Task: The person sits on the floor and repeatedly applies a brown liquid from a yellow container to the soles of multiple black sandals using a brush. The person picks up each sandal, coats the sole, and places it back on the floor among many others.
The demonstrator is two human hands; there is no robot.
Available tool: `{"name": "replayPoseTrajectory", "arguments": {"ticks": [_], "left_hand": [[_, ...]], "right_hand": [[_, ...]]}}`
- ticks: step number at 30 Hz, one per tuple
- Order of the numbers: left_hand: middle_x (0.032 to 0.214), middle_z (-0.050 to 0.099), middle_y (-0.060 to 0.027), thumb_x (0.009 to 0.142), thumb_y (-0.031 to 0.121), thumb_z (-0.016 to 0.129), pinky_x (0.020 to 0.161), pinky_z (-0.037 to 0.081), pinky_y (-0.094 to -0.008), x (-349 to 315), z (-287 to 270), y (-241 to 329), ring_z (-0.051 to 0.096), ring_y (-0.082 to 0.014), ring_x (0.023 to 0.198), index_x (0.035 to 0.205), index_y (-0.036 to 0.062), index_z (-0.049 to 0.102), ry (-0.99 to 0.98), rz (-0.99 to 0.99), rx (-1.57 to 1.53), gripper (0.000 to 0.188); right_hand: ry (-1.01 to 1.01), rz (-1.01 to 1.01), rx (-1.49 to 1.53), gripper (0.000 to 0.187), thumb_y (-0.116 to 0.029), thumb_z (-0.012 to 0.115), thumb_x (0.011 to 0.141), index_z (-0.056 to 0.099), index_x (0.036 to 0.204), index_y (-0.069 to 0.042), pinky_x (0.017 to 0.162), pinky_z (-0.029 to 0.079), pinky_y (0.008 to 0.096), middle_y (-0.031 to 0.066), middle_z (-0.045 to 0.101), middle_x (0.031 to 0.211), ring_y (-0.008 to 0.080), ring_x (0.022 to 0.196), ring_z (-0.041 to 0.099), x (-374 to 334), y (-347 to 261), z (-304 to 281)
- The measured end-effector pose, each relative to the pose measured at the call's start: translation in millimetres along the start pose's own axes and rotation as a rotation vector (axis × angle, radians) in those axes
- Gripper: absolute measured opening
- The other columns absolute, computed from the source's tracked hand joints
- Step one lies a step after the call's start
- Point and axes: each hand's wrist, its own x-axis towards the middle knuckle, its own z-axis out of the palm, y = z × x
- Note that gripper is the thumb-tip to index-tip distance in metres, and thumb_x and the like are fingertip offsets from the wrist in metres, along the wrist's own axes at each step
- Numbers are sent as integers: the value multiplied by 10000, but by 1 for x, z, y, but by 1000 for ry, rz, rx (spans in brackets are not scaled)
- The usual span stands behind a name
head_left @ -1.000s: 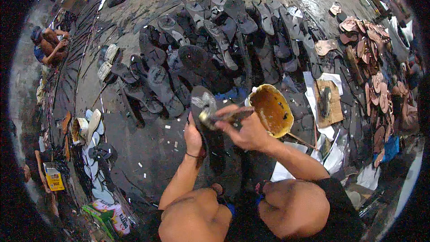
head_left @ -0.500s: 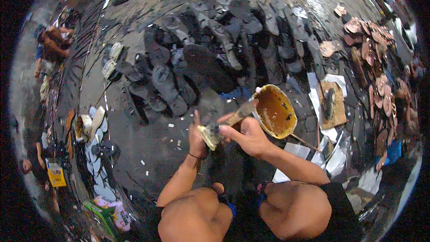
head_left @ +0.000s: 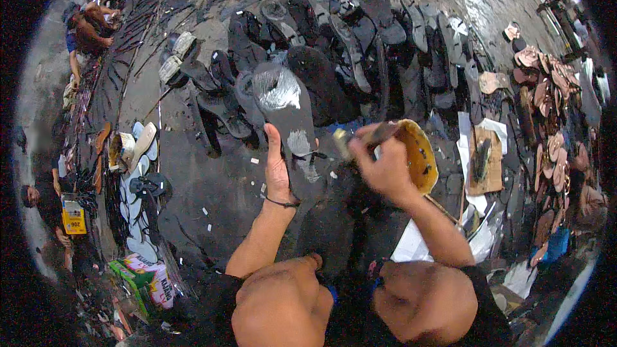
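My left hand [head_left: 278, 170] grips a dark shoe sole [head_left: 294, 123] by its side, thumb along the edge. Its broad face is turned up toward me, with shiny wet patches on the front and middle. My right hand [head_left: 389, 168] is closed around the handle of a short brush, somewhat blurred. The pale brush tip [head_left: 341, 140] points left at the sole, a small gap apart from it. Behind my right hand stands a bowl [head_left: 434, 157] of amber, glue-like stuff with a crusted yellowish rim, partly covered by the hand.
Many dark soles and sandals [head_left: 379, 19] lie beyond my hands. Tan soles [head_left: 546, 77] are heaped at the right, near cardboard [head_left: 486, 160] and white paper. At the left lie light soles [head_left: 134, 212] and a green-white box [head_left: 144, 276]. Another person [head_left: 90, 29] sits far left.
The sole has swung from edge-on to face-up and now reaches farther out. My right hand has moved right, taking the brush away from the sole's edge. The view has shifted slightly.
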Motion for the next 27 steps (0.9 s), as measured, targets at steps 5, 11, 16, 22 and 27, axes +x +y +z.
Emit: {"name": "replayPoseTrajectory", "arguments": {"ticks": [5, 11, 16, 22, 27], "left_hand": [[1043, 706, -108, 910, 694, 526, 815, 579, -362, 3, 14, -15, 695, -217, 934, 1141, 21, 626, -75, -297, -85, 718], [959, 692, -150, 864, 780, 496, 738, 590, -386, 7, 34, -10, 693, -271, 825, 1164, 54, 625, -173, -231, -208, 796], [1016, 693, -135, 877, 769, 483, 818, 588, -425, -3, 19, 7, 700, -282, 911, 1178, 48, 618, -198, -50, -162, 794], [1038, 704, -76, 979, 519, 569, 780, 578, -363, 22, -35, -10, 689, -215, 865, 1133, 71, 662, -68, -75, -79, 483], [1085, 719, -101, 996, 472, 546, 870, 562, -429, 56, -41, 59, 692, -273, 961, 1186, 65, 648, -102, 118, -117, 461]], "right_hand": [[-193, -34, 249, 233, -191, 743, 890, 665, 1026, -19, 821, 521, 352, 95, 698, 967, 173, 901, 657, -6, -52, 1], [-97, -24, 294, 197, -160, 731, 892, 667, 1001, -10, 816, 520, 351, 109, 700, 926, 199, 899, 672, -23, -30, 8], [65, 186, 110, 194, -182, 721, 908, 675, 987, -11, 768, 518, 334, 88, 714, 888, 185, 864, 677, 17, 1, -10], [-337, 139, 286, 269, -230, 728, 893, 691, 1071, -32, 861, 520, 375, 130, 729, 981, 249, 913, 697, -30, -36, 22], [-11, 168, 131, 216, -161, 608, 995, 660, 1072, 34, 797, 486, 278, 39, 672, 973, 112, 876, 605, -26, 21, -39]]}}
